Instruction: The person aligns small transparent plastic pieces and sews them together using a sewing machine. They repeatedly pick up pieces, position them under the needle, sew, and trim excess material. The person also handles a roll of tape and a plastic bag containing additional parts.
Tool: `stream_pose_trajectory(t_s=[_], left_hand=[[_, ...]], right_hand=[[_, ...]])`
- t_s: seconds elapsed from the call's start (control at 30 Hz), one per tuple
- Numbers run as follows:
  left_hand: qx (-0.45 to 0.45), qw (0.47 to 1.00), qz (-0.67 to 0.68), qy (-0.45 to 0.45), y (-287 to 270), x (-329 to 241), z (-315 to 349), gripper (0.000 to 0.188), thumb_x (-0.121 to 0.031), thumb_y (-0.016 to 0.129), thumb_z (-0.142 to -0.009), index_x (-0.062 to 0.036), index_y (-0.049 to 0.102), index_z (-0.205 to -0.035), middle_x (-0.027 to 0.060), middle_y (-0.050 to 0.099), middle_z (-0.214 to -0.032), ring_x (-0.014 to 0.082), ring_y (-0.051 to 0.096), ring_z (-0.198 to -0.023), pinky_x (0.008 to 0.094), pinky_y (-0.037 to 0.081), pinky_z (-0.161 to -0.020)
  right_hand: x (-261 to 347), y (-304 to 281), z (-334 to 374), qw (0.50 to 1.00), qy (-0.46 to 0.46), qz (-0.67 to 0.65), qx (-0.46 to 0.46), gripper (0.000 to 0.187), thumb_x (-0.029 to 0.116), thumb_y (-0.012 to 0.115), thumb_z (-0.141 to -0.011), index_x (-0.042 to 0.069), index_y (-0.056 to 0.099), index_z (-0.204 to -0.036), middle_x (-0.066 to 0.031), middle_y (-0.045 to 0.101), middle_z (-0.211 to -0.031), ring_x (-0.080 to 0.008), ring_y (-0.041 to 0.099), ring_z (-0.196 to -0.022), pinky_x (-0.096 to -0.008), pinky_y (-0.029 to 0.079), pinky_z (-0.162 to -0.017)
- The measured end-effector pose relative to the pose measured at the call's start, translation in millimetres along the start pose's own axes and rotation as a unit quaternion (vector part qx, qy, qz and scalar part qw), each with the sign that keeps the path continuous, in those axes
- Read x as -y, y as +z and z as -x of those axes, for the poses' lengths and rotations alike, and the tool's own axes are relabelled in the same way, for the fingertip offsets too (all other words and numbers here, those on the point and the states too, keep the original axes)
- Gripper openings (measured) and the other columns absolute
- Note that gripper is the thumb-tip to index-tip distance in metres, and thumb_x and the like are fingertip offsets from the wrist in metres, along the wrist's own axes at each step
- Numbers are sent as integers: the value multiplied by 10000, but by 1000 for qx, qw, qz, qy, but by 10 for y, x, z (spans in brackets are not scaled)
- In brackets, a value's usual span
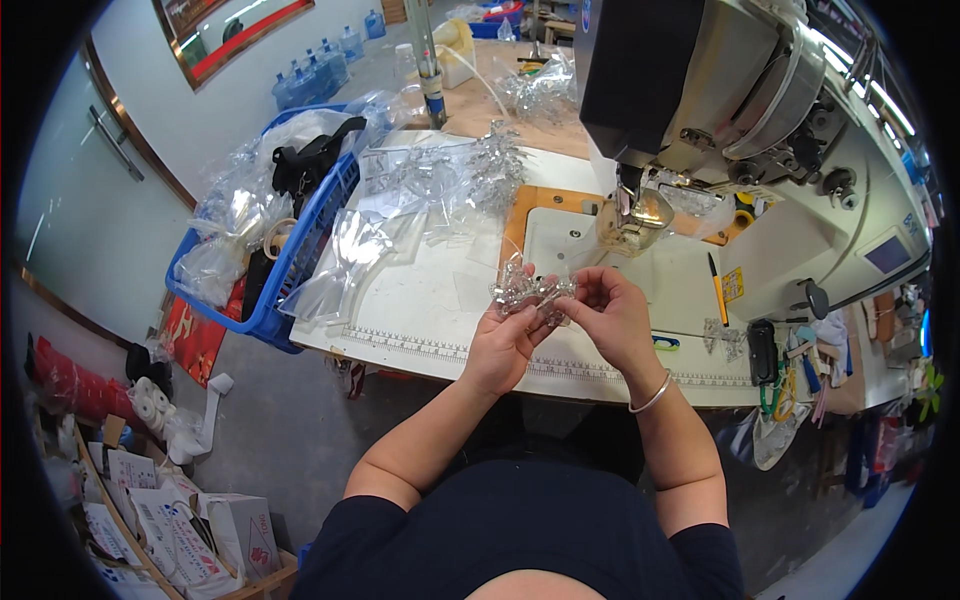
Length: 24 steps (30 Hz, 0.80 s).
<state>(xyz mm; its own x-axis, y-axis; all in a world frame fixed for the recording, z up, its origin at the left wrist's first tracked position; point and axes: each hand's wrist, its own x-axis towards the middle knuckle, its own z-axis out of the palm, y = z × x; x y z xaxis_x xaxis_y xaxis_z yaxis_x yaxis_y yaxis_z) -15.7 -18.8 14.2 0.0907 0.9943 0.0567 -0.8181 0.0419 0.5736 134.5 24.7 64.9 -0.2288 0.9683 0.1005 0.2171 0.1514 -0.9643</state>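
My left hand (503, 345) and my right hand (615, 312) hold a glittering silver trim piece (520, 287) between them, above the front part of the white worktable (400, 308). The left fingers lie under and around it, with the thumb on top. My right thumb and fingers pinch its right end. Fingers cover part of the piece, so its full shape is hidden. Just beyond my hands is the bed plate (555, 235) of a sewing machine (690, 80), framed by an orange-brown wooden edge. Its needle and presser area (630, 205) stands to the far right of the held piece.
Clear plastic bags (360, 245) and a heap of silver trim (497, 165) lie at the table's left and back. A blue basket (305, 265) full of bags adjoins the left edge. A measuring tape strip (450, 347) runs along the front. At right are a pen (718, 288) and scissors (785, 395).
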Motion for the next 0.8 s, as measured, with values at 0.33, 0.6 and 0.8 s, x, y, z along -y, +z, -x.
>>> stream_pose_trajectory(t_s=[0.33, 0.6, 0.8], left_hand=[[-9, 1000, -10, 7, -47, -16, 47, 523, 18, 382, -926, -119, 290, -1422, 125, 463, -1351, 240, 512, -1193, 381, 420, -1018], [0, 999, 38, -7, -53, -65, 89, 530, 13, 395, -916, -137, 309, -1417, 134, 480, -1318, 235, 508, -1188, 390, 410, -1030], [-66, 998, -1, 13, -51, -21, 112, 415, -46, 497, -919, -124, 418, -1319, 119, 525, -1258, 206, 520, -1164, 362, 435, -985]], right_hand=[[51, 59, 42, 1000, -12, -2, -3, 299, 83, 753, -739, -11, 607, -983, -6, 602, -755, -70, 568, -673, -209, 502, -641], [-14, 114, 23, 1000, -17, 0, -9, 293, 81, 755, -735, -12, 610, -971, -7, 605, -756, -68, 563, -662, -207, 502, -632], [-38, 213, 98, 997, -51, 59, -24, 318, 108, 775, -714, 15, 614, -972, -21, 614, -766, -79, 558, -651, -215, 479, -599]])
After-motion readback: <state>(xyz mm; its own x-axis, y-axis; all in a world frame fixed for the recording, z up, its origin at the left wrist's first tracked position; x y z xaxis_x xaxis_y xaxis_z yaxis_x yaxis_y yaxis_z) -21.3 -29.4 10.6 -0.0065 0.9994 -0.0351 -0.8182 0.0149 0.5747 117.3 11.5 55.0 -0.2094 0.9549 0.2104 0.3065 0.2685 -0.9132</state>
